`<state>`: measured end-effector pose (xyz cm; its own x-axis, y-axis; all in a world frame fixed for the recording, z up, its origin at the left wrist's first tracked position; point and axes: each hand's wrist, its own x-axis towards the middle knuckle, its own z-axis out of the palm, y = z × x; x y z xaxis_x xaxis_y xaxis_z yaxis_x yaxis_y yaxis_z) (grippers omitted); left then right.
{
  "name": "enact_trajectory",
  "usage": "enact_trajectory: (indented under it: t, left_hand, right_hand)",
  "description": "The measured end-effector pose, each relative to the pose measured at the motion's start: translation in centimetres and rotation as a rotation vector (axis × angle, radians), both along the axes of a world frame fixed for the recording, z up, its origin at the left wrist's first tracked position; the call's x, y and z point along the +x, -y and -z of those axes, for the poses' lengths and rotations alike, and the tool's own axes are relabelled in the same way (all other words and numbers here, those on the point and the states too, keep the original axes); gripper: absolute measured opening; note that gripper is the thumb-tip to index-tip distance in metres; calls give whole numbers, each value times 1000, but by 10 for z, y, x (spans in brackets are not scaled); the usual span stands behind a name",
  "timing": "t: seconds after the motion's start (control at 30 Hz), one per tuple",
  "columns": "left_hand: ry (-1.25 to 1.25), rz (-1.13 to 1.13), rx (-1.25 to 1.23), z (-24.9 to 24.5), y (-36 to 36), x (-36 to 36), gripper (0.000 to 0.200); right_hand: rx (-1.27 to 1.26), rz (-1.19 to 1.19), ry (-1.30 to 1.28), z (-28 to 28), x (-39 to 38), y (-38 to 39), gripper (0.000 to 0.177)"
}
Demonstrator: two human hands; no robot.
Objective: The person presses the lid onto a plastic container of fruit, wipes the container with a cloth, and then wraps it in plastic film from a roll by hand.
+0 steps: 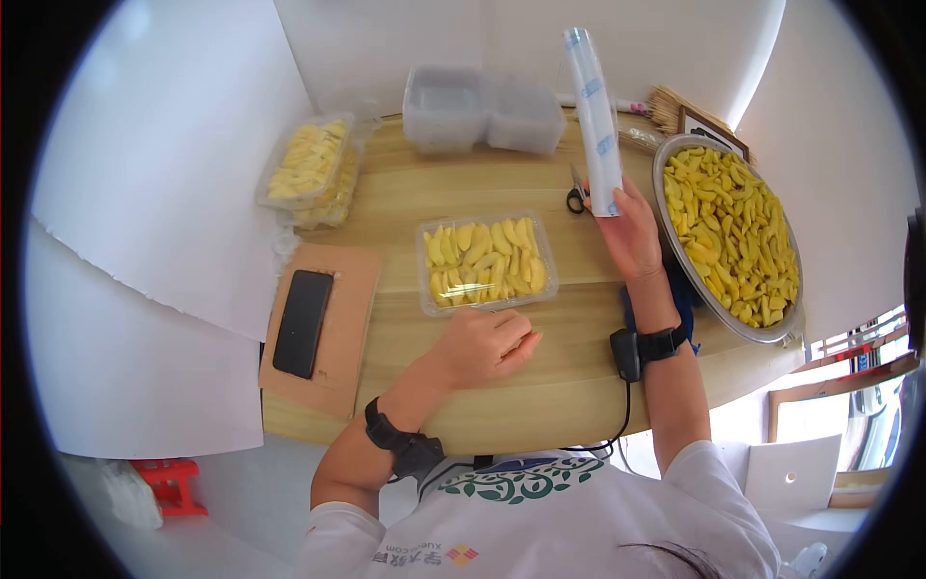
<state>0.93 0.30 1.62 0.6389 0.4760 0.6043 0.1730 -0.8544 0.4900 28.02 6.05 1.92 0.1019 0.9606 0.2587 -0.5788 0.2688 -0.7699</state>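
One film roll [596, 125], upper R of ctr, runs nearly up-down in frame, its lower end held in R hand [635, 236], fingers closed on it. Tray w/ yellow slices [551, 274] sits mid-frame, long axis L-R, just beyond L hand [485, 347], nearer, fingers loosely curled.

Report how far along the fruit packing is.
Looks done: filled trays stacked at the back left, and fruit laid out in the middle tray; whether film covers it, I can't tell.
In hand: a film roll in the right hand; the left hand holds nothing visible.
Apparently left: the well-filled bowl, with empty containers behind.
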Motion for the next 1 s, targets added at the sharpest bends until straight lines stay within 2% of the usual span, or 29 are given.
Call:
enact_trajectory:
  t: [0.1,0.23,0.33,0.4,0.53,0.73,0.83,0.9,0.93,1.0]
  left_hand:
    - [-143,-66,-25,12,-3,0,22]
    - [-168,-110,19,12,-5,0,24]
    - [-220,-165,79,18,-9,1,18]
    - [-160,-187,51,20,-12,2,9]
    - [-182,-193,49,21,-13,5,9]
    - [-135,-218,83,28,-19,6,10]
    - [-146,-217,4,24,-14,5,13]
    - [-68,-182,-362,17,-9,5,12]
    - [-80,-182,-361,16,-6,5,12]
    - [216,-121,-706,15,-3,8,16]
  right_hand:
    - [8,-53,29,-10,-5,6,48]
    - [-2,-100,60,-17,-10,9,52]
    - [-18,-173,81,-22,-17,15,57]
    - [-71,-215,56,-26,-26,22,61]
    - [-83,-218,30,-33,-48,40,65]
    - [-146,-405,107,-39,-51,65,69]
    - [-181,-368,91,-26,-51,70,74]
    - [-202,-360,57,-18,-52,71,75]
    - [-229,-354,30,-15,-53,72,76]
    - [-230,-416,14,-14,-50,72,74]
